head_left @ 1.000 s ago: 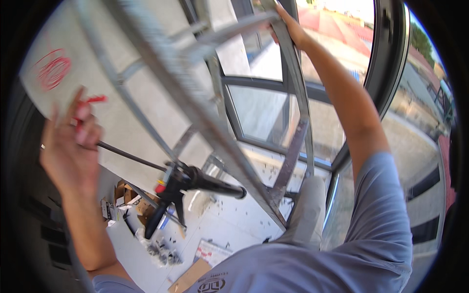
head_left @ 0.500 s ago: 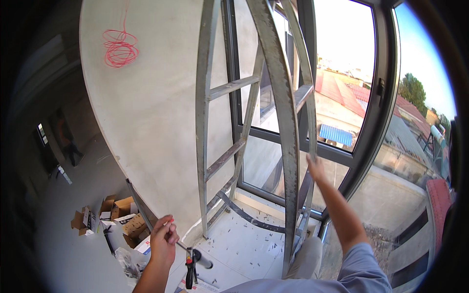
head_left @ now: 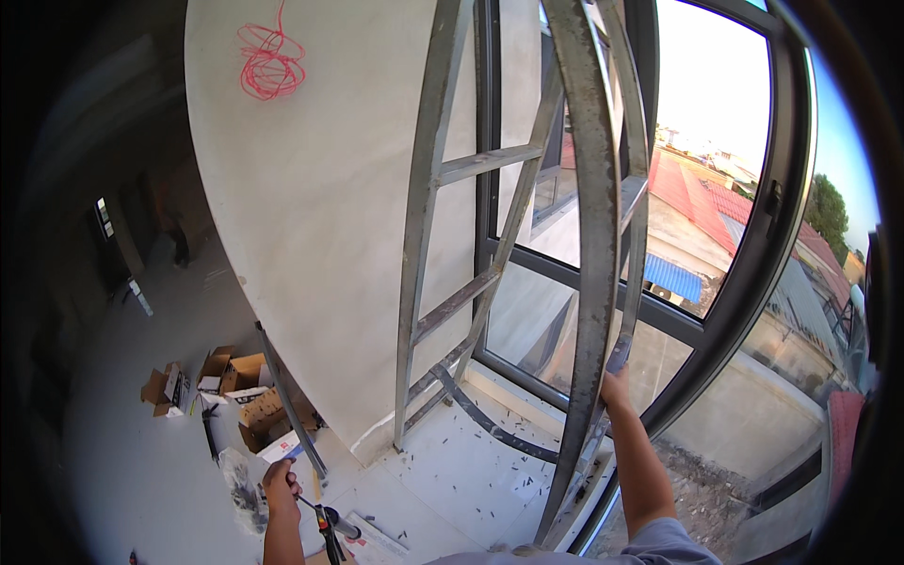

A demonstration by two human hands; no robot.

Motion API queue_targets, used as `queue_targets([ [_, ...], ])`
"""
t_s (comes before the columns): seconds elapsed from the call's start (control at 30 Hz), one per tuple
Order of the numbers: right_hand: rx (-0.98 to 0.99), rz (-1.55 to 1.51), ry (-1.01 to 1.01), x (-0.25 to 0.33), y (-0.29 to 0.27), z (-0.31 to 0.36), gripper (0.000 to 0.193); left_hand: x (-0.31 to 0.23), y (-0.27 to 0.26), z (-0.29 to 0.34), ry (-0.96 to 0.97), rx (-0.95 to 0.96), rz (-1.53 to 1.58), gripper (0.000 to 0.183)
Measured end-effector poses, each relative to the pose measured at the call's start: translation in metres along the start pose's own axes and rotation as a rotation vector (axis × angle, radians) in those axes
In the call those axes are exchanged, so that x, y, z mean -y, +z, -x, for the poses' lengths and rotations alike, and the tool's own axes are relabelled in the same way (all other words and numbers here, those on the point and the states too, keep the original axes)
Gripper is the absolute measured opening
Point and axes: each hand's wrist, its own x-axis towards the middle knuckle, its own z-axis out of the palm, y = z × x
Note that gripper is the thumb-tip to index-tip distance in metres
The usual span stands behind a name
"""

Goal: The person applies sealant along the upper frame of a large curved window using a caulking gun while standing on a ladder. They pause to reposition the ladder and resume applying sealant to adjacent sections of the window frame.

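Low on the left, my left hand (head_left: 281, 486) is closed round the thin rod of a black caulking gun (head_left: 330, 533). The gun hangs tilted below the fingers, with red and a greyish tube showing on it. My right hand (head_left: 617, 388) is closed on the right-hand rail of a tall metal stepladder (head_left: 596, 235); the ladder's wide front rail partly hides the fingers. Standing open in front of me, the ladder has worn, smudged rungs and a dark curved strap low between its legs.
Beyond the ladder is a dark-framed window (head_left: 692, 325) with rooftops outside. A pale wall (head_left: 320, 217) bears a red scribble. Cardboard boxes (head_left: 268, 419) and clear plastic wrap (head_left: 242, 494) lie on the left floor. Small dark scraps litter the tiles (head_left: 471, 485).
My right hand has moved down and closed on the ladder rail. My left hand has gone lower and to the left with the caulking gun. The view has shifted left.
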Motion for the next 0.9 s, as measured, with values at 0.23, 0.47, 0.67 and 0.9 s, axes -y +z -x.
queue_targets([
  [0.23,0.137,-0.352,0.052,-0.019,-0.012,-0.01,0.056,0.013,0.006,-0.033,0.036,-0.069,-0.011,0.025],
  [0.47,0.209,-0.512,0.304,-0.04,-0.033,-0.01,0.039,0.029,0.054,-0.086,-0.059,-0.034,-0.057,0.029],
  [0.67,0.063,-0.419,0.398,0.016,-0.02,0.015,0.04,0.035,0.102,-0.145,-0.156,0.129,-0.09,0.028],
  [0.9,0.115,-0.607,0.467,0.021,-0.026,-0.05,0.042,0.059,0.168,-0.209,-0.264,0.21,-0.065,0.035],
])
